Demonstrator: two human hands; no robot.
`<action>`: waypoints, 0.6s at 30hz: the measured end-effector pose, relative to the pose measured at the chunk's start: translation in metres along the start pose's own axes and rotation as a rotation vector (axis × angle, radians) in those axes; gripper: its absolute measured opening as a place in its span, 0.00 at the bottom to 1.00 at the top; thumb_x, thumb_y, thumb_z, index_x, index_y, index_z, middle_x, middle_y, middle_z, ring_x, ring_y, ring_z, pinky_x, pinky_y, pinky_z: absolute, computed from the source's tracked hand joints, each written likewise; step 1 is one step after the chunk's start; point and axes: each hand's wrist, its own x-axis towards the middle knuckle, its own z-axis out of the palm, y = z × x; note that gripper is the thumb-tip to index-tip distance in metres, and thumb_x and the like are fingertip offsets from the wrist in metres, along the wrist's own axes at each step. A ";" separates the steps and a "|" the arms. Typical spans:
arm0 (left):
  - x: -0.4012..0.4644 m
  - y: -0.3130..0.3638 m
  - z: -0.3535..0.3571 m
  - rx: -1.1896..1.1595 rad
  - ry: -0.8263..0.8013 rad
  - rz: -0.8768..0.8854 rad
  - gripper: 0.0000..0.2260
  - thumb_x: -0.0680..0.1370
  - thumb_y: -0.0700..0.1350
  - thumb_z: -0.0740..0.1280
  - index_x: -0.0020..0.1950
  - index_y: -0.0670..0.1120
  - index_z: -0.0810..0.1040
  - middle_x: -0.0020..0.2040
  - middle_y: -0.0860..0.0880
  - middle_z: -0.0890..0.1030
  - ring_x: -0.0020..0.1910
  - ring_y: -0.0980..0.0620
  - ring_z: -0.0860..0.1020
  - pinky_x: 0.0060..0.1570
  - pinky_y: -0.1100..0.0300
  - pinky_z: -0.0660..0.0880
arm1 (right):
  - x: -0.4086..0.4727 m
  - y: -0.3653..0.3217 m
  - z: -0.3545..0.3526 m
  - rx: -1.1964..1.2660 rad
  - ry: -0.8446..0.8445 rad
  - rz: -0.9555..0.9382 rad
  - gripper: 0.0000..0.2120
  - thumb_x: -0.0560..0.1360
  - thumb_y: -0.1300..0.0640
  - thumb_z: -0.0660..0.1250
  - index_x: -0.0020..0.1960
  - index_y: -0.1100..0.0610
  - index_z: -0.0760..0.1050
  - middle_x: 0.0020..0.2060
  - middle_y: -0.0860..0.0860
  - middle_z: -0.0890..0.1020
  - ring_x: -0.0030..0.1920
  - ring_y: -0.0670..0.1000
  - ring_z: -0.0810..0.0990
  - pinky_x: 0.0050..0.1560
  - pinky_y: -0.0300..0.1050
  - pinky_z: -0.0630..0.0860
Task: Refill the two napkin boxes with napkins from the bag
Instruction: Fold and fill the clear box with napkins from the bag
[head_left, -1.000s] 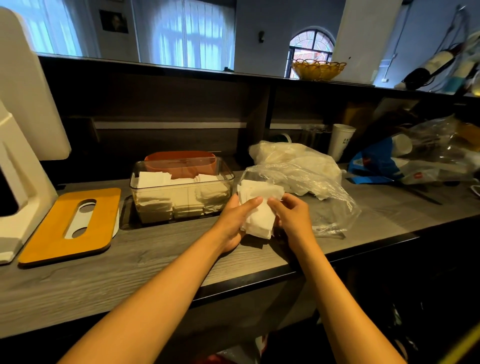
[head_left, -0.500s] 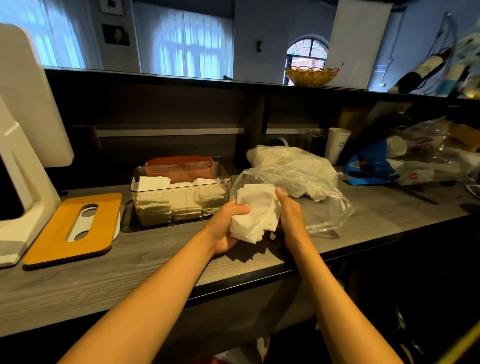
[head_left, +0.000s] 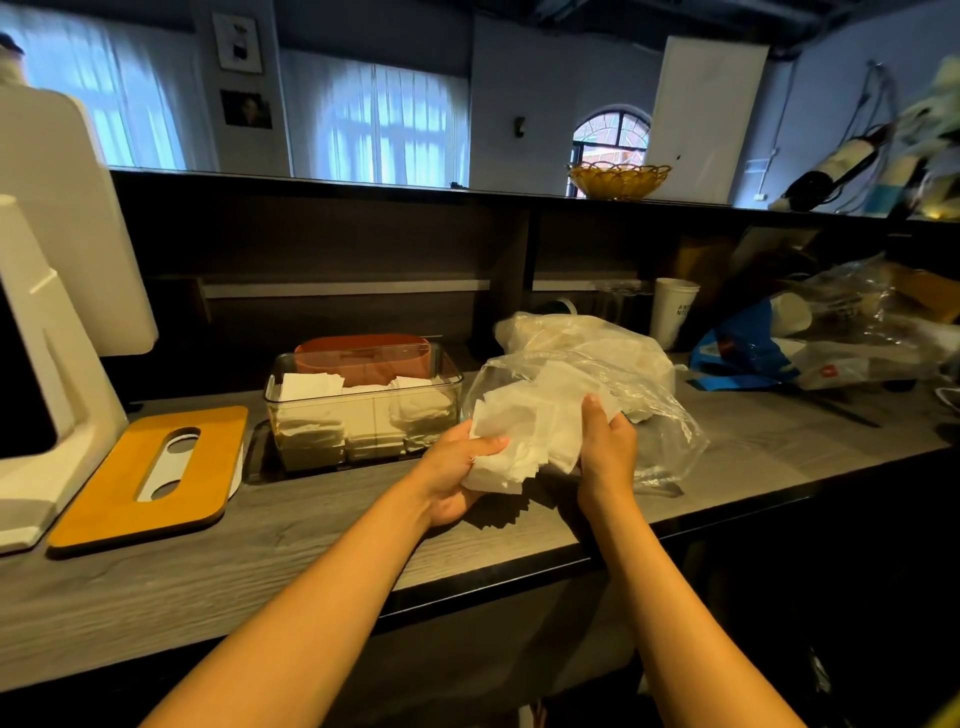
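Loose stack of white napkins (head_left: 524, 441), fanned and tilted, above the near counter edge. Clear box (head_left: 363, 410), lidless, mostly full, left of it. Crumpled clear bag (head_left: 613, 384) just right, lying open.

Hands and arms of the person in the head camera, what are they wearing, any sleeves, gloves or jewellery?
Both arms are bare along all of their visible length: no sleeves show. The left hand and the right hand wear no gloves, and no watch, bracelet or ring can be seen on the wrists or fingers that show. No markings are visible.
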 end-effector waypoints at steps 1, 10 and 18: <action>0.000 0.000 0.000 -0.016 0.016 0.003 0.19 0.80 0.33 0.63 0.69 0.47 0.71 0.62 0.39 0.79 0.51 0.44 0.81 0.39 0.52 0.82 | -0.001 -0.001 0.001 -0.005 -0.024 0.006 0.08 0.81 0.53 0.63 0.55 0.56 0.78 0.47 0.50 0.84 0.49 0.48 0.83 0.46 0.43 0.79; 0.007 -0.002 0.000 -0.151 0.141 0.025 0.14 0.82 0.40 0.62 0.67 0.46 0.74 0.59 0.42 0.82 0.55 0.42 0.81 0.52 0.47 0.78 | 0.003 -0.004 -0.004 0.313 0.084 -0.025 0.04 0.81 0.59 0.64 0.52 0.51 0.76 0.53 0.53 0.83 0.50 0.49 0.84 0.47 0.45 0.81; 0.007 -0.005 0.003 -0.117 0.050 0.053 0.14 0.82 0.47 0.62 0.67 0.47 0.74 0.60 0.42 0.82 0.59 0.43 0.80 0.57 0.46 0.76 | -0.007 0.016 0.012 -0.257 -0.399 0.003 0.15 0.83 0.61 0.57 0.68 0.59 0.71 0.59 0.55 0.81 0.56 0.51 0.82 0.48 0.40 0.80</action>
